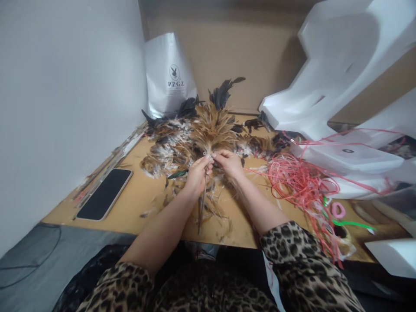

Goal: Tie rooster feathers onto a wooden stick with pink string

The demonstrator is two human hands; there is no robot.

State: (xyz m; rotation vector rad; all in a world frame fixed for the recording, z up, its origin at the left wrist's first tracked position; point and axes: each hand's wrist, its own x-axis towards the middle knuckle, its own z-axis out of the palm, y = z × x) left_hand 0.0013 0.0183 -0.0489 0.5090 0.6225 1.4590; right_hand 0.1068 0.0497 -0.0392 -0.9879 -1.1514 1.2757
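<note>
A feather duster (212,130) of tan and brown feathers fans out above a thin stick (202,208) that points back toward me. My left hand (196,175) is closed round the stick just under the feather head. My right hand (230,164) pinches the base of the feathers beside it, fingertips touching the left hand. Loose brown, black and white feathers (169,149) lie heaped on the wooden table (136,203) around and behind both hands.
A black phone (104,193) lies at the left table edge near the white wall. A tangle of pink string (299,182) spreads on the right. A white bag (169,76) stands at the back; white foam pieces (338,69) stack at the right.
</note>
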